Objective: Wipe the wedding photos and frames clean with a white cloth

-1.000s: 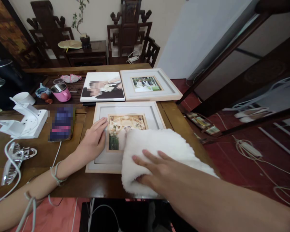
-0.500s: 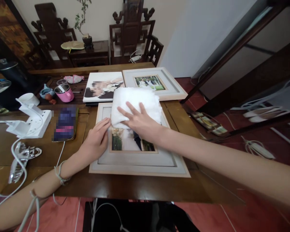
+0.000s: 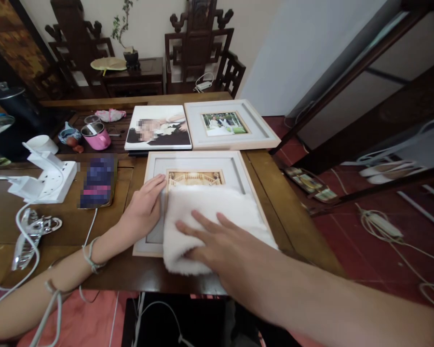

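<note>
The right hand (image 3: 217, 241) lies flat on a fluffy white cloth (image 3: 210, 207), fingers spread, covering the near half of the picture frame (image 3: 198, 161), which sits at the front edge of the worktop (image 3: 275, 193). The left hand (image 3: 144, 209) presses the frame's left border, fingers together. Should that pressure slacken, a hard stroke could well drag the frame off the edge
</note>
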### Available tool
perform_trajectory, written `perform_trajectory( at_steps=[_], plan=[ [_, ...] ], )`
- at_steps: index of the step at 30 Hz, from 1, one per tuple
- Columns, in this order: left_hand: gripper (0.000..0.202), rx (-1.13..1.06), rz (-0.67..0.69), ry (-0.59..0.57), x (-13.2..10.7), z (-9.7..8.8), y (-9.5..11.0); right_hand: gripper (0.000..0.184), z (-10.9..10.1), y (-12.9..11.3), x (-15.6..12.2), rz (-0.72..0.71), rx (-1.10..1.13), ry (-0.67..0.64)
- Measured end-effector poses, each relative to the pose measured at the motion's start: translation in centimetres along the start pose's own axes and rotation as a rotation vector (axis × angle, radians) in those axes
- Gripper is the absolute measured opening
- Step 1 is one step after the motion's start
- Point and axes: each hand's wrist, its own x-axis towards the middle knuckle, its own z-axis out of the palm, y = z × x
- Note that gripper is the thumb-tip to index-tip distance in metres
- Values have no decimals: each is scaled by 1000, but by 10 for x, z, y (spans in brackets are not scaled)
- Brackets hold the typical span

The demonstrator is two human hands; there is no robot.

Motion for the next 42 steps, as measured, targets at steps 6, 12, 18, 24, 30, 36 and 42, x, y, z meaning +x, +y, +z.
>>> perform_trajectory(
  at_steps=[6,12,18,24,30,36,42],
  plan=[
    [40,-29,-19,78,4,-6,10,45,-7,45,59,116,-299,268],
    [47,-52,-23,96,4,-8,12,41,-17,43,92,93,-374,288],
    [54,-181,-82,135,3,-9,17,37,-6,-10,53,3,-258,143],
    [51,-138,-134,108,0,-6,18,40,-5,-31,24,-171,-18,17],
    [38,-78,13,69,-1,-2,12,37,-21,-6,13,-73,-10,-85],
    [35,-14,88,5,0,1,7,50,-42,38,39,269,-333,186],
    [37,38,96,20,2,-1,3,59,-46,55,97,79,-360,194]
  ],
)
